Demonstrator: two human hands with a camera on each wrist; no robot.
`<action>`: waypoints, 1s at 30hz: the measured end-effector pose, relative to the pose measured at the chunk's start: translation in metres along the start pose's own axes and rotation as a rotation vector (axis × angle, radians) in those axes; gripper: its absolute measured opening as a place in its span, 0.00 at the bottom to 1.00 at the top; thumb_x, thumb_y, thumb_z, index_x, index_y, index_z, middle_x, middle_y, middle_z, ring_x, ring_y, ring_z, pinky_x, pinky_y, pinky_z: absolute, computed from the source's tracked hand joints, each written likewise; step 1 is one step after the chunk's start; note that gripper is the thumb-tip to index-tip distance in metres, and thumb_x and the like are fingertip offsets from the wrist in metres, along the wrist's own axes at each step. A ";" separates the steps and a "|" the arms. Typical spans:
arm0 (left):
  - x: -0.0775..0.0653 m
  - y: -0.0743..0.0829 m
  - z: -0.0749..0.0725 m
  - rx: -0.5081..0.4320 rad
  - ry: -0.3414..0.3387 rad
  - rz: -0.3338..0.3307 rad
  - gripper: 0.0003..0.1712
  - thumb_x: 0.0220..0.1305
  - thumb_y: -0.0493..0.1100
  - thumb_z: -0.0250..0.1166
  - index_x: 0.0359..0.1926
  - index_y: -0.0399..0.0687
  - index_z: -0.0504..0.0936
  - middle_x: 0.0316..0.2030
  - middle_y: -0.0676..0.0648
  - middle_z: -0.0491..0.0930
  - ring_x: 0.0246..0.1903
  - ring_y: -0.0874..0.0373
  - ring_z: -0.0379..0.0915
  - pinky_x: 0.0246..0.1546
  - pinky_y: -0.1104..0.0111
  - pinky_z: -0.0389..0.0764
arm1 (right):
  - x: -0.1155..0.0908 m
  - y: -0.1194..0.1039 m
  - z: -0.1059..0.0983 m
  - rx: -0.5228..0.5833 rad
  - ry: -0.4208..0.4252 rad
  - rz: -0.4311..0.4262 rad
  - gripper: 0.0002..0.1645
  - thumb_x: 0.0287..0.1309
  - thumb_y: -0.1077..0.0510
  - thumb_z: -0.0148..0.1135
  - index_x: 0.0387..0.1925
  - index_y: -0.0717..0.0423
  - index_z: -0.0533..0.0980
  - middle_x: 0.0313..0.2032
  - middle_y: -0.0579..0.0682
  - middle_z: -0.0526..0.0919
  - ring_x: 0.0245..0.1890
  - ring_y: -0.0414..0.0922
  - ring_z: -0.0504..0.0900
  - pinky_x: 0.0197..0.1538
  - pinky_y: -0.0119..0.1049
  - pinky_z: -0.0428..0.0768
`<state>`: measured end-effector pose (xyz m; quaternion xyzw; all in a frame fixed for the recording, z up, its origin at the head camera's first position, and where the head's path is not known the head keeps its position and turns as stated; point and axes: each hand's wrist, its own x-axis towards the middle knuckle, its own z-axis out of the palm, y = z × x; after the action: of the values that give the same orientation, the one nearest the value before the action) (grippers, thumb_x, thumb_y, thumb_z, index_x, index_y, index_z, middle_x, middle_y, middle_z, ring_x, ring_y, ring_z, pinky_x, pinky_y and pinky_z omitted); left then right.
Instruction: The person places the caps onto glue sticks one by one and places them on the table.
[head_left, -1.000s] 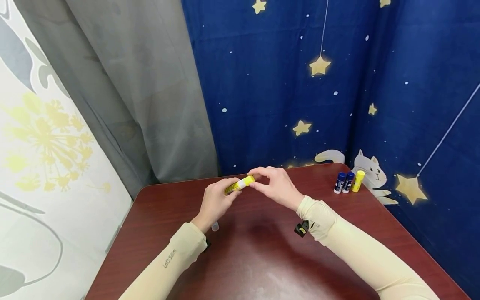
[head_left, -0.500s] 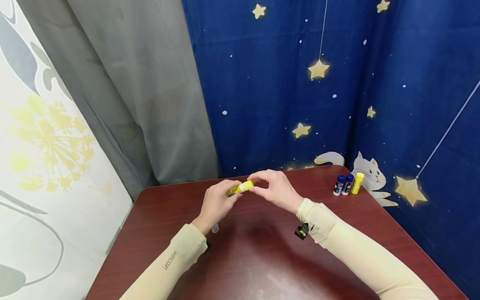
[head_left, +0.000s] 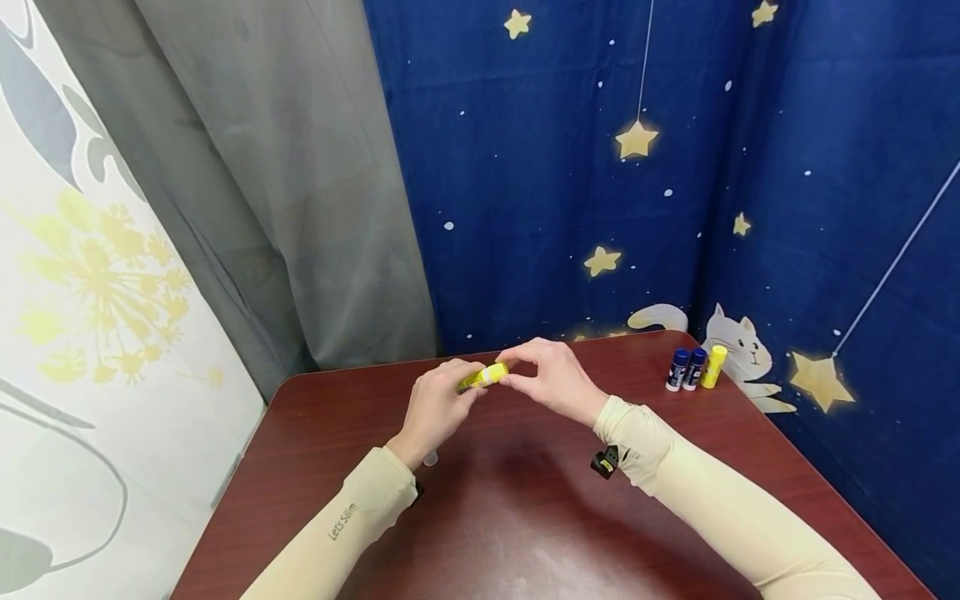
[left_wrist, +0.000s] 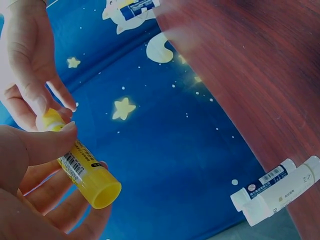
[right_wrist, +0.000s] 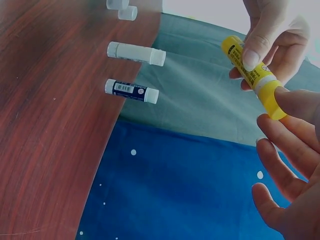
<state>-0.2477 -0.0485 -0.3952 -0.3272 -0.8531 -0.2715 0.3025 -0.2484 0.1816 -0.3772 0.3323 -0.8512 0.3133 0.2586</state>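
A yellow glue stick [head_left: 480, 377] is held up above the far part of the table, between both hands. My left hand [head_left: 441, 398] grips its printed body, thumb pressed along it, as the left wrist view shows. With thumb and fingertip my right hand [head_left: 551, 373] pinches the yellow cap [right_wrist: 272, 100] at the other end, the remaining fingers extended loosely. Between body and cap a narrow white band [right_wrist: 264, 84] shows. In the right wrist view, a white tube [right_wrist: 135, 52] and a navy glue stick [right_wrist: 131, 91] stand beyond; the head view hides them.
At the table's far right corner two navy glue sticks [head_left: 677, 370] stand beside a yellow glue stick [head_left: 713, 367]. A small translucent cap [head_left: 431, 457] lies by my left wrist. Behind the dark red table [head_left: 525, 517] hang a grey curtain [head_left: 322, 208] and a blue curtain [head_left: 525, 167].
The white band between the glue stick's body and cap looks narrower than a second ago. Both hands stay nearly in place, still on the glue stick.
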 end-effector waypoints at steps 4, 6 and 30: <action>0.000 0.001 0.000 -0.004 -0.001 0.005 0.18 0.53 0.39 0.79 0.46 0.55 0.88 0.40 0.56 0.85 0.36 0.62 0.78 0.36 0.66 0.80 | -0.001 -0.001 0.001 0.005 0.000 -0.004 0.15 0.55 0.53 0.77 0.46 0.40 0.86 0.40 0.31 0.86 0.42 0.35 0.80 0.46 0.41 0.81; 0.000 0.002 0.000 -0.007 -0.003 0.012 0.18 0.53 0.40 0.79 0.46 0.55 0.88 0.39 0.56 0.85 0.35 0.62 0.77 0.35 0.66 0.80 | -0.002 -0.001 0.001 0.009 0.001 -0.001 0.15 0.55 0.53 0.77 0.46 0.40 0.86 0.39 0.31 0.86 0.42 0.35 0.80 0.45 0.39 0.80; -0.003 0.008 0.000 0.026 0.043 0.049 0.17 0.51 0.38 0.80 0.43 0.52 0.89 0.37 0.54 0.85 0.33 0.59 0.81 0.33 0.62 0.81 | -0.004 -0.003 0.007 0.028 0.016 -0.007 0.16 0.54 0.54 0.78 0.46 0.44 0.87 0.39 0.34 0.86 0.43 0.38 0.81 0.44 0.37 0.80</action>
<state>-0.2405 -0.0443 -0.3952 -0.3380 -0.8415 -0.2599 0.3317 -0.2455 0.1760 -0.3833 0.3362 -0.8436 0.3269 0.2617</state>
